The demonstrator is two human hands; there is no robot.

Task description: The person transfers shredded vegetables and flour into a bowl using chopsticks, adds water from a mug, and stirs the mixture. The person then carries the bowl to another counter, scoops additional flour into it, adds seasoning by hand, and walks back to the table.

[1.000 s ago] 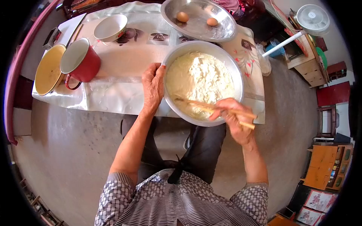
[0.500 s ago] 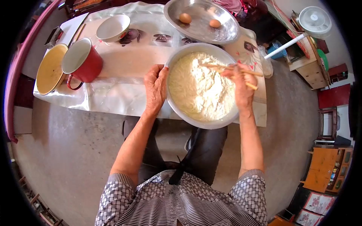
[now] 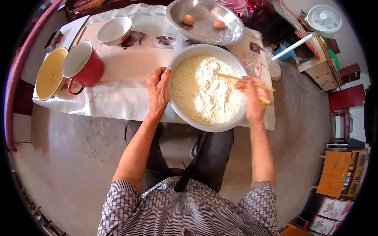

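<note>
Wooden chopsticks (image 3: 225, 76) dipped into a floury mix (image 3: 210, 96)

The mixing bowl (image 3: 205, 128) sat at the near edge of the covered table (image 3: 126, 104). The left hand (image 3: 158, 92) gripped its left rim; the right hand (image 3: 255, 103) was clenched around the chopsticks, over the bowl's right side. Beyond, a steel basin (image 3: 204, 25) held two brown eggs (image 3: 189, 19). Farther left, a red mug (image 3: 92, 71) stood beside a yellow bowl (image 3: 50, 74).
</note>
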